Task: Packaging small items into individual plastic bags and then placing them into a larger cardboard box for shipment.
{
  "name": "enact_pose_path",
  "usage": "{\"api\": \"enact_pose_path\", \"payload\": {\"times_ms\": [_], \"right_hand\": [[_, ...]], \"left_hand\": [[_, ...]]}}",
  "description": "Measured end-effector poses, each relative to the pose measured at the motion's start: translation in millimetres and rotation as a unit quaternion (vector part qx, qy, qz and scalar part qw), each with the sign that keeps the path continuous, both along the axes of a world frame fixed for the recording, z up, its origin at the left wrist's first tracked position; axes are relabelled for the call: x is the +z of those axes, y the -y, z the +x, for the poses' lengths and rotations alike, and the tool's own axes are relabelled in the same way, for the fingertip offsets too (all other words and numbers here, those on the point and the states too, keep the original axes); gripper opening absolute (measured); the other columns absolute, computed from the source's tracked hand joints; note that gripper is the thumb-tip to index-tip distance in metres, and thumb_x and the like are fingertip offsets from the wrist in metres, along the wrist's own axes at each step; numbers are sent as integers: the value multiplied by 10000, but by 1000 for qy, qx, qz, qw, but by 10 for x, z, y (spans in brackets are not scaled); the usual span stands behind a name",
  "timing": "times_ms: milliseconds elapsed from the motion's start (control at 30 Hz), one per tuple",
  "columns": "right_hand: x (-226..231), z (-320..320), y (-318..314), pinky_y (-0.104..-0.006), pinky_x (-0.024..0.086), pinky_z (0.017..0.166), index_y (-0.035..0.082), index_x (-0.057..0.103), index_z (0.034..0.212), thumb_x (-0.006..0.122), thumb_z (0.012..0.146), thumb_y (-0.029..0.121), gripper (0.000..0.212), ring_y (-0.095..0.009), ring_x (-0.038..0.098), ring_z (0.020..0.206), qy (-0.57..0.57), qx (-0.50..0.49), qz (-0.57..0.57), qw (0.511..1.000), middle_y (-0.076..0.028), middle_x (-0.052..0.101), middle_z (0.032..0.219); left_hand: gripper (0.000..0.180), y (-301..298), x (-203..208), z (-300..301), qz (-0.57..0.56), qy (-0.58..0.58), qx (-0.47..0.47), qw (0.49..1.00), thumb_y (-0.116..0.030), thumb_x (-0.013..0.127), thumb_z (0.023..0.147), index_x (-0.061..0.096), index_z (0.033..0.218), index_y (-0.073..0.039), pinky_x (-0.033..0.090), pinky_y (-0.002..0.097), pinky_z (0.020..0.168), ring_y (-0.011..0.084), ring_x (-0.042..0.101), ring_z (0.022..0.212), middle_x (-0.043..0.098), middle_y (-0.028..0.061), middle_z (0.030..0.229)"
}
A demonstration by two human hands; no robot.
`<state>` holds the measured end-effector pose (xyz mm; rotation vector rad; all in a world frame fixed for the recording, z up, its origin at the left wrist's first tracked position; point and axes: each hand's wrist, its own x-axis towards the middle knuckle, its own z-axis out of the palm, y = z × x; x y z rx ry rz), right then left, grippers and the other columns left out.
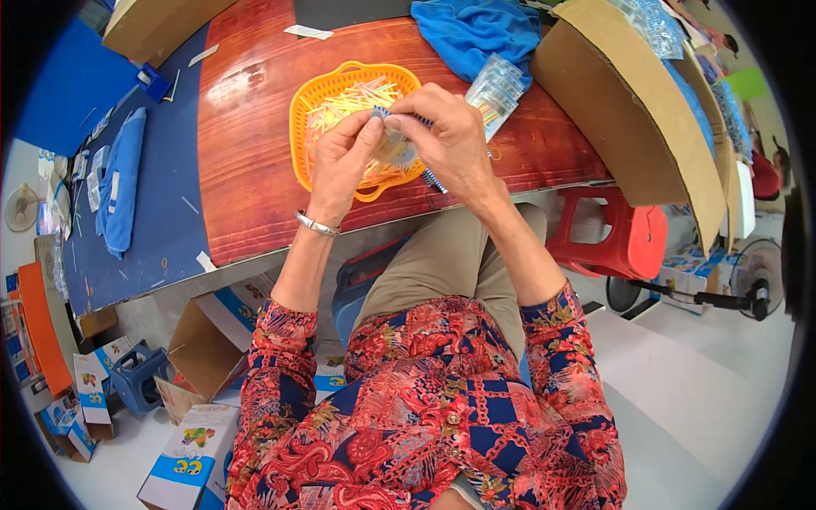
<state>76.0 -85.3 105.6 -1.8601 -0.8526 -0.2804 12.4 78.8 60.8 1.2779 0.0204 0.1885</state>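
Above an orange plastic basket (299,144), my left hand (342,159) and my right hand (456,140) pinch the upper edge of a small clear plastic bag (396,151). Blue-and-white stripes run along that edge. Both sets of fingers are closed and meet near the bag's top; what the bag contains, if anything, is hard to make out. Thin yellow, white and pink sticks (347,104) lie loose in the basket, partly hidden under my hands. To the right of my right hand is a pile of clear packets (495,92) with blue markings.
A blue cloth (480,34) lies behind the packets, beside a large cardboard box (629,110) at the right. Another blue cloth (125,183) is on the dark left part of the table. A red stool (612,234) stands right of my legs; cartons (191,455) sit on the floor at left.
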Motion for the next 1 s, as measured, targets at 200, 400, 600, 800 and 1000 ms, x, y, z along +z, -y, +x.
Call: {"api": "enact_pose_path", "payload": {"times_ms": [200, 400, 600, 800, 1000], "right_hand": [[-37, 362, 506, -266, 495, 685, -16, 691, 951, 664, 850, 23, 111, -141, 635, 757, -28, -161, 87, 983, -93, 676, 826], [-649, 792, 989, -292, 505, 698, 13, 714, 961, 673, 866, 106, 139, -173, 651, 736, 7, -247, -29, 969, -114, 690, 822], [-838, 672, 936, -416, 454, 862, 59, 718, 1026, 703, 847, 202, 230, -258, 618, 940, 38, -354, -172, 918, -89, 668, 968], [-775, -42, 775, -491, 393, 884, 83, 710, 1038, 749, 801, 255, 296, -296, 561, 1002, -14, -326, -239, 915, -57, 637, 1025], [-1030, -127, 787, -384, 441, 769, 75, 725, 925, 768, 780, 211, 204, -249, 608, 808, -134, -321, -111, 931, -63, 650, 888]], "left_hand": [[163, -46, 20, -10, 170, 18, 107, 979, -112, 617, 968, 690, 1056, 4, 494, 258, 839, 114, 633, 923, 700, 49, 992], [143, 8, -43, -51, 255, 29, 126, 958, -82, 637, 947, 687, 1049, 6, 494, 262, 834, 133, 636, 921, 700, 74, 969], [129, 103, -91, -63, 291, 49, 114, 949, -85, 645, 937, 686, 1026, -1, 499, 285, 821, 165, 633, 921, 693, 81, 949], [123, 71, -109, -107, 341, 66, 139, 927, -79, 657, 919, 690, 1014, -8, 501, 307, 816, 195, 636, 921, 693, 91, 951], [116, 173, -61, -84, 310, 69, 117, 941, -75, 659, 915, 695, 1005, -10, 502, 309, 807, 201, 639, 915, 694, 93, 952]]}}
